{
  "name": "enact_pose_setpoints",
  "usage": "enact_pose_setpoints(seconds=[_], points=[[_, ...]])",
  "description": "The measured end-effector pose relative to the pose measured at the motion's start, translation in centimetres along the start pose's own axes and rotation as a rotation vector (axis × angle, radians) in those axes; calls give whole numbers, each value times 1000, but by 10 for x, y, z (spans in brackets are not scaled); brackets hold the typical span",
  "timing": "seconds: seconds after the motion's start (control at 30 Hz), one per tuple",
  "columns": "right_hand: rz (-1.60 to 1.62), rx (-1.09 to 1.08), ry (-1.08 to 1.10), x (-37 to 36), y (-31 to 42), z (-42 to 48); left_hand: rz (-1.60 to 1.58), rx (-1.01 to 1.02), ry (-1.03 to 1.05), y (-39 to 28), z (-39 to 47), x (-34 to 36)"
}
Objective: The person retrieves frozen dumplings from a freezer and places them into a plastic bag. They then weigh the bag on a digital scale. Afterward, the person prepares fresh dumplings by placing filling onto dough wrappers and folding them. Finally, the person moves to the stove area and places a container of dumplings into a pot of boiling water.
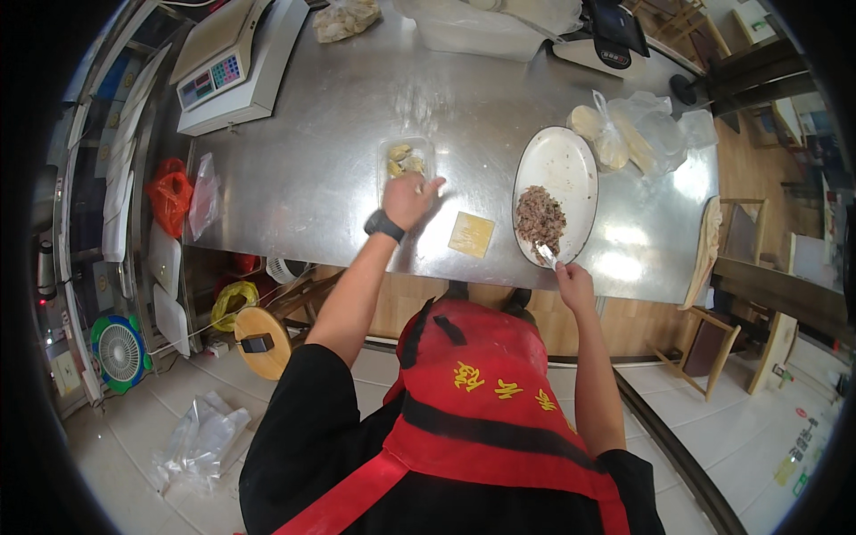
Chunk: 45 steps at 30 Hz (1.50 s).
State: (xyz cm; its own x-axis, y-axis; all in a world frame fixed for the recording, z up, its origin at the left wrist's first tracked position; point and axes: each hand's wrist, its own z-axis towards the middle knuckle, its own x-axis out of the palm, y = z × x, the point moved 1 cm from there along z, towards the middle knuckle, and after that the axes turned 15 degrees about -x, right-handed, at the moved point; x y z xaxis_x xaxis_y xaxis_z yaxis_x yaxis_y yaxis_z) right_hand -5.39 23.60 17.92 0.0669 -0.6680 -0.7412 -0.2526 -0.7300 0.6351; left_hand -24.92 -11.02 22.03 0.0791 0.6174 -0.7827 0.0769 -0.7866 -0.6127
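My left hand (406, 202), with a black band on the wrist, reaches over the near part of a clear plastic container (383, 157). Its thumb stands out to the right, apart from the fingers, and no held item shows. Several folded wontons (401, 152) lie in the container, partly hidden by the fingers. My right hand (575, 284) grips a small flat spatula (547, 255), whose tip touches the minced filling (540, 217). That filling covers the near left part of a white oval plate (565, 154). Between my hands lie square yellow dough wrappers (471, 234).
The steel table (321, 174) carries a digital scale (217, 73) at far left and a large white tub (478, 33) at the back. Bagged dough wrappers (612, 140) sit beyond the plate. A cloth (705, 247) hangs over the right edge. A wooden stool (257, 361) stands below left.
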Motion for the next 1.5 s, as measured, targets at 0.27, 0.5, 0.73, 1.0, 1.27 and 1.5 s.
enact_pose_setpoints(seconds=[0.27,0.5,0.73,1.0,1.27,1.5], points=[[300,182,-123,10,-16,-5,-121,-7,-296,52,-2,-34],[717,267,-227,22,-17,-16,-435,-276,21,2,-115,-1],[355,391,-345,7,-134,-171,-443,469,955,-166,-205,120],[510,847,-359,43,-274,-298,-776,-457,1998,-366,-292,285],[388,848,-220,-109,-432,-312,-901,-988,2151,-557,-376,469],[510,838,-119,-201,-507,-317,373,347,1503,-625,-388,603]])
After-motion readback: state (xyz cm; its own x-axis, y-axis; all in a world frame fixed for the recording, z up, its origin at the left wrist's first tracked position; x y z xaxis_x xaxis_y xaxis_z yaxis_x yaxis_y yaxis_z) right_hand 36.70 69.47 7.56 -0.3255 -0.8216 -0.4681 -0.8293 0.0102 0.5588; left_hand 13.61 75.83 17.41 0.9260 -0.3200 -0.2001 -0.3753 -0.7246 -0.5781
